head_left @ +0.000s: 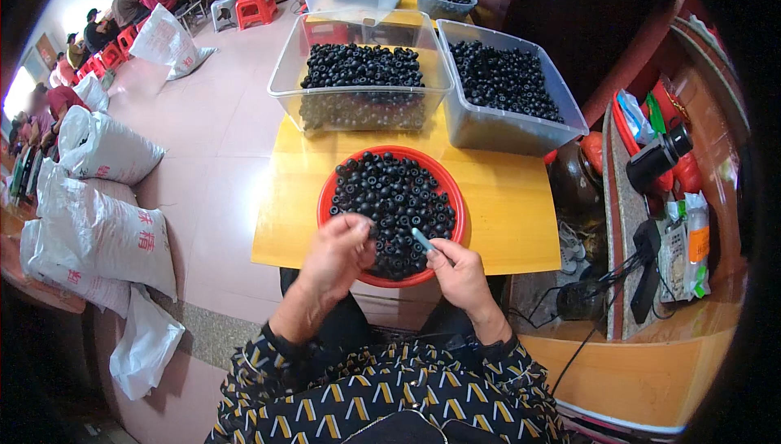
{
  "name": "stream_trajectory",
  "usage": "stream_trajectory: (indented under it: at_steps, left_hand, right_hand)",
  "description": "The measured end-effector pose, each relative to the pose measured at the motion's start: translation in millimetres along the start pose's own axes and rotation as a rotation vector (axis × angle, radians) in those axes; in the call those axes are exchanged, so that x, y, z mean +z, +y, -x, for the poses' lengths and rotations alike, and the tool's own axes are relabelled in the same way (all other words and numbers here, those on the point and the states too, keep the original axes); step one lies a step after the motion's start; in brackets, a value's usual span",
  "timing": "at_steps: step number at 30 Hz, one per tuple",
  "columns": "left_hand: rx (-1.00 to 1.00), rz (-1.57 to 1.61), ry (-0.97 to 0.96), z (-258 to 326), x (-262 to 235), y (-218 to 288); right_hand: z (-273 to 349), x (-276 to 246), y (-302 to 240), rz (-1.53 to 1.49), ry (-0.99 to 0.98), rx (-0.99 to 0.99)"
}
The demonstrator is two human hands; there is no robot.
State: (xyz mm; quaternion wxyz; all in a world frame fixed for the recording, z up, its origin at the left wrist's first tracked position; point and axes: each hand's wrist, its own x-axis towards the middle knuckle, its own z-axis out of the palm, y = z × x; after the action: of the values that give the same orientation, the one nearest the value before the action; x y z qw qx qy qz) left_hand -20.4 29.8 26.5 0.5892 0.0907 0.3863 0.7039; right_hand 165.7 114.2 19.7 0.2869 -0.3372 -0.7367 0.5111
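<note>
In front of me a red round basin (460,192) holds a heap of small black round pieces (390,192), many with a hole in the middle. Over its near left side, my left hand (333,253) is closed, slightly blurred, with what looks like one black piece pinched at the fingertips. My right hand (462,273) grips a slim pale blue-green stick-like tool (421,239) at the basin's near right rim. The tool's tip points up and left, apart from the left hand; its lower part is hidden by the fingers.
The basin stands on a yellow table (504,200). Behind it are a clear tub (281,78) and a whitish tub (521,131) of black pieces. White sacks (114,232) lie on the left floor. Black cables (618,277) hang at right. Other people sit far left.
</note>
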Motion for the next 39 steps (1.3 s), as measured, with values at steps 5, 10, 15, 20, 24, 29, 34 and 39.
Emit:
stream_trajectory:
  at_steps: [5,10,15,20,24,29,34,39]
  left_hand:
    - [0.329,-0.224,-0.383,-91,13,90]
    - [0.359,-0.167,-0.05,-113,45,146]
    - [0.323,-0.283,-0.034,-96,7,100]
    - [0.268,-0.175,0.124,-65,-30,63]
    - [0.266,-0.1,0.177,-51,-61,45]
    - [0.397,-0.109,0.198,-50,-69,29]
    - [0.454,-0.124,0.245,-52,-69,26]
    - [0.372,0.1,0.211,-57,-83,28]
  right_hand:
    - [-11,-19,4,-0.687,0.024,0.32]
    - [-52,-50,22,-0.976,0.105,0.285]
    - [-72,-74,77,-1.238,0.271,0.395]
    - [-72,-81,90,-1.312,0.314,0.357]
    - [-70,-77,91,-1.295,0.26,0.271]
    - [-67,-80,94,-1.27,0.143,0.169]
    - [-69,-79,92,-1.258,0.108,0.182]
    - [-69,-78,91,-1.231,0.109,0.177]
